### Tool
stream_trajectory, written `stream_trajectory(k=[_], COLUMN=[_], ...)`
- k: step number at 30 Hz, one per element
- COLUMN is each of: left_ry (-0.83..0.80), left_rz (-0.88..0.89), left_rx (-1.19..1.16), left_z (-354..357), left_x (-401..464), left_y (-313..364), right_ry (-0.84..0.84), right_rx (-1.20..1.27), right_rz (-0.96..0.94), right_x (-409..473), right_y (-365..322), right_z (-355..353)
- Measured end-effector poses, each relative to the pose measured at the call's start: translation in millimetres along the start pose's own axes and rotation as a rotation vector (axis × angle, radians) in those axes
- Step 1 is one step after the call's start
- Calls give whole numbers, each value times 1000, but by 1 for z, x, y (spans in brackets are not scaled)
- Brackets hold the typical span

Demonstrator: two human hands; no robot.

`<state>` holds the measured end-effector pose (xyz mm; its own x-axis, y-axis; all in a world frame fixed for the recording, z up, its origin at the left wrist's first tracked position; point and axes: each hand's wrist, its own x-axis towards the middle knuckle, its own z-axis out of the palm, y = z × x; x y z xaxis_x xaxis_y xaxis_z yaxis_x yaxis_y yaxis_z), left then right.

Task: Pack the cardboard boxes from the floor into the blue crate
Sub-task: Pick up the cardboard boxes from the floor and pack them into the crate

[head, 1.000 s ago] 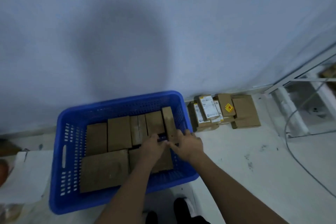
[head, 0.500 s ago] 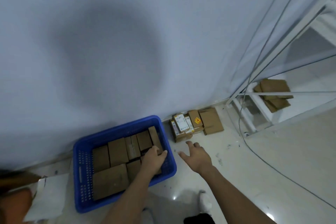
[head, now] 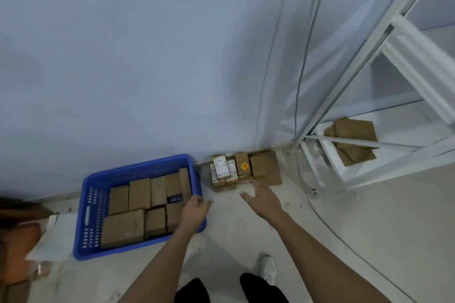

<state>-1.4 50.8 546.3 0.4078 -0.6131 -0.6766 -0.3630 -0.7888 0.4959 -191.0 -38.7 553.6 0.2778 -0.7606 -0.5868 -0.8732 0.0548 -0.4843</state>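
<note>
Taking the blue crate as the landmark: it sits on the floor against the pale wall, its bed nearly filled with plain brown cardboard boxes laid flat and on edge, one dark purple item among them. Left of the crate lies white paper. Right of the crate, against the wall, a small pile of boxes waits, some white-labelled, one with a yellow sticker. Further right stands a white metal frame with more brown boxes behind it, and a cable trails down. The left hand hangs over the crate's right rim, fingers loosely curled, empty. The right hand reaches to the pile, fingers spread, just short of it.
</note>
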Motion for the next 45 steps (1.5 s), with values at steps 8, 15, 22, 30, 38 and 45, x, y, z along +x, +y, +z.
stream_trajectory(k=[8, 15, 22, 30, 38, 45], left_ry=[10, -20, -19, 31, 75, 113], left_rz=[-35, -118, -173, -167, -159, -180], left_rx=[-193, -286, -315, -298, -356, -390], left_z=[39, 47, 66, 97, 167, 227], left_x=[7, 66, 164, 268, 407, 493], left_y=[46, 51, 42, 22, -37, -99], right_ry=[-59, -50, -84, -208, -246, -196], right_rx=[-36, 53, 98, 112, 165, 180], right_rz=[11, 82, 113, 109, 62, 60], right_x=[28, 75, 179, 287, 408, 483], right_y=[35, 32, 37, 49, 97, 125], right_z=[-43, -39, -6, 45, 147, 243])
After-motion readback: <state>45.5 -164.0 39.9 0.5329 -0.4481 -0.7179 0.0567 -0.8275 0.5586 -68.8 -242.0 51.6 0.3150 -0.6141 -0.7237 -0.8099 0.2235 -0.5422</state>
